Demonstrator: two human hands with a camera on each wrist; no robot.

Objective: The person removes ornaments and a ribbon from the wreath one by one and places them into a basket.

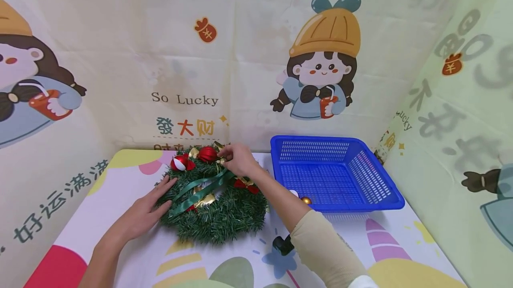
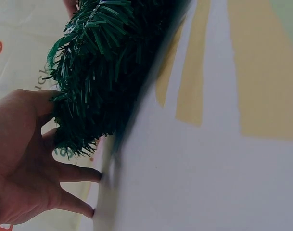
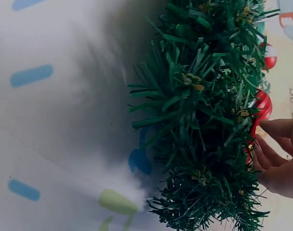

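Note:
A green artificial wreath (image 1: 224, 223) lies on the table, its upper part trimmed with a red bauble (image 1: 207, 154), a red-and-white bauble (image 1: 182, 162), red bows (image 1: 246, 184) and a dark green ribbon (image 1: 196, 194). My left hand (image 1: 146, 210) rests against the wreath's left side, fingers spread; the left wrist view shows its straight fingers (image 2: 79, 172) beside the greenery. At the wreath's upper right, my right hand (image 1: 240, 160) pinches a small gold bauble (image 1: 222, 161) among the trimmings. Fingers partly hide that bauble, and the right wrist view shows the hand only in part.
Right of the wreath stands a blue plastic basket (image 1: 384, 190), with a gold ball (image 1: 306, 200) and a white item (image 1: 294, 193) at its near left corner. A small black object (image 1: 282, 245) lies near my right forearm. Printed cloth walls (image 1: 248, 56) enclose the table.

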